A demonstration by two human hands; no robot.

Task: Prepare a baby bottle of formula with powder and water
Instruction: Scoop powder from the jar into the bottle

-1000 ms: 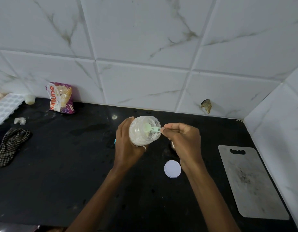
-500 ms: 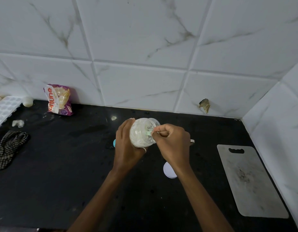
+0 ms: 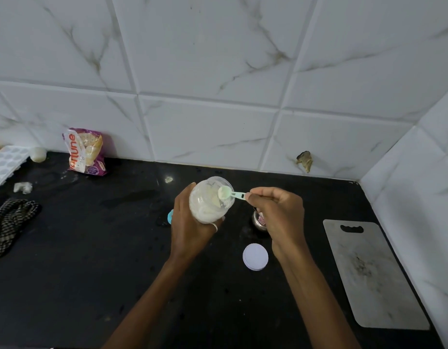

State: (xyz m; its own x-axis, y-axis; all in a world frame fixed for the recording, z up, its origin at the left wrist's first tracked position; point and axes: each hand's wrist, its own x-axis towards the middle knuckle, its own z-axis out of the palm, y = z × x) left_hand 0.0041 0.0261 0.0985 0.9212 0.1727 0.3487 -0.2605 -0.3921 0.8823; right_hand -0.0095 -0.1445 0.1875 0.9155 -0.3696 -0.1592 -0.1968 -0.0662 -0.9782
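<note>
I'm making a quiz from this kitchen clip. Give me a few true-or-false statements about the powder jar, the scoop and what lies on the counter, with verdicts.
1. The left hand holds the powder jar tilted. True.
2. The right hand pinches the green scoop by its handle, with the bowl at the jar's mouth. True.
3. The white lid is screwed onto the jar. False: it lies on the black counter, near the right wrist.
4. The cutting board lies at the left end of the counter. False: it lies at the right end.
5. The snack packet stands at the back, by the tiled wall. True.
</note>
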